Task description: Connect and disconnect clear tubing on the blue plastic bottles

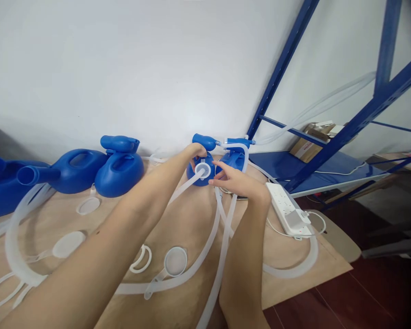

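- Blue plastic forms the bottle (208, 159) between the hands, sitting at the centre of the clock, towards the wall side of the brown-covered table (287, 285).
- Its mouth faces the wearer, closed by a round white cap (197, 175); a translucent tube (183, 188) runs from the cap's middle towards seven or eight o'clock.
- The left hand (198, 150) comes over the bottle from eleven o'clock, fingers curled and clamped on it.
- The right hand (235, 178) is at three o'clock, thumb and fingers apart beside the cap; at this size I cannot tell whether the fingertips touch it.
- The step in hand looks like settling the cap and its tube; the next move seems to call for a steady left hold while the right works round the rim.
- The bottle looks smooth, glossy and rounded, partly covered by the fingers.
- More blue bottles (80, 169) stand towards nine o'clock, a loose cap (176, 262) lies between six and seven, and a white power strip (283, 205) at four.
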A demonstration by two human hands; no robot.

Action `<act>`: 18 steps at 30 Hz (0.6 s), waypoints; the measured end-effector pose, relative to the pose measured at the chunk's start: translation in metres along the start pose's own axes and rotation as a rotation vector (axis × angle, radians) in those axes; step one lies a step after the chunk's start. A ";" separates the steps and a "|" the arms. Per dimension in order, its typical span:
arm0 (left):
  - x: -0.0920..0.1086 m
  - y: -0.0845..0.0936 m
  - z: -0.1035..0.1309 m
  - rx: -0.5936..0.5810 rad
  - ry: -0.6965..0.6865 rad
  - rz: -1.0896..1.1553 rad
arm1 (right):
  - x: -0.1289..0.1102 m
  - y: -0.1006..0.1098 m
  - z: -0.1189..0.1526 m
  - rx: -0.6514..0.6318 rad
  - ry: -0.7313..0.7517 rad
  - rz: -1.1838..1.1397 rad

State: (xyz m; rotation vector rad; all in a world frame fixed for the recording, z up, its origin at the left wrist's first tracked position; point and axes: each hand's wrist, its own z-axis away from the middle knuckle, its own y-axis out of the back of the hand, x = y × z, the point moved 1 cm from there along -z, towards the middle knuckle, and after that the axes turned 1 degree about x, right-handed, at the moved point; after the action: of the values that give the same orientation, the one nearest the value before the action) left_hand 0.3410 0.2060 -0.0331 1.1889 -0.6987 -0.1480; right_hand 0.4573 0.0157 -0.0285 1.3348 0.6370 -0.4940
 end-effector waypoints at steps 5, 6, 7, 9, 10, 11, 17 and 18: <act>-0.037 0.022 0.037 0.012 0.113 0.000 | 0.043 0.009 -0.003 0.021 -0.246 0.030; -0.048 0.027 0.052 0.056 0.124 -0.018 | 0.047 0.011 0.000 0.042 -0.250 0.036; -0.059 0.033 0.070 0.115 0.140 -0.046 | 0.048 0.013 0.003 0.065 -0.250 0.044; -0.083 0.041 0.109 0.279 0.198 -0.135 | 0.046 0.017 0.013 0.106 -0.257 0.061; -0.095 0.044 0.130 0.368 0.234 -0.182 | 0.043 0.019 0.018 0.126 -0.267 0.066; -0.107 0.045 0.150 0.451 0.274 -0.221 | 0.039 0.021 0.024 0.147 -0.279 0.069; -0.169 0.028 0.227 0.617 0.516 -0.278 | -0.011 0.023 0.061 0.244 -0.075 0.085; -0.176 0.025 0.231 0.611 0.520 -0.263 | -0.025 0.020 0.067 0.238 0.001 0.104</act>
State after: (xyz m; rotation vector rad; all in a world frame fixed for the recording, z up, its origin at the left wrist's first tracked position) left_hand 0.0651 0.1114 -0.0409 1.8143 -0.1147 0.1694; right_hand 0.4613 -0.0477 0.0101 1.5850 0.5177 -0.4953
